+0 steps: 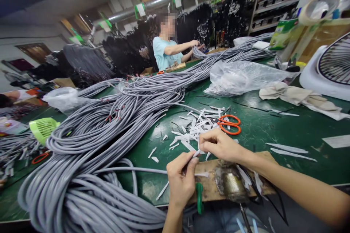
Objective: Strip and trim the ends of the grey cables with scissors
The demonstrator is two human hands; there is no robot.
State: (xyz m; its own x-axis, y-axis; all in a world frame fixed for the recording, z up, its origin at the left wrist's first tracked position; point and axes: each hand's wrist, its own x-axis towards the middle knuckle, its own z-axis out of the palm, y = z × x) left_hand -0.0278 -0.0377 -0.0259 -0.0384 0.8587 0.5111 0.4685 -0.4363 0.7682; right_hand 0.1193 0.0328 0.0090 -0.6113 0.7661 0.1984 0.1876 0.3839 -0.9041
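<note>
A single grey cable (147, 170) runs from the left into my left hand (182, 178), whose thumb and fingers pinch it close to its end. My right hand (220, 145) is closed too, thumb and fingertips pinching the tip of that cable right beside the left fingers. Its exact grip is partly hidden. Just beyond my hands lies a heap of white strips (194, 125) mixed with thin dark bits. Orange-handled scissors (230, 124) rest at the right of this heap, their blades partly among the strips.
Large bundles of grey cable (131, 105) cover the left of the green table (276, 127). Below my right forearm, a metal device (231, 182) sits on a wooden board (209, 185) beside a green clamp (199, 198). Plastic bags, cloth gloves and a fan (333, 65) stand right. A co-worker (166, 49) handles cables opposite.
</note>
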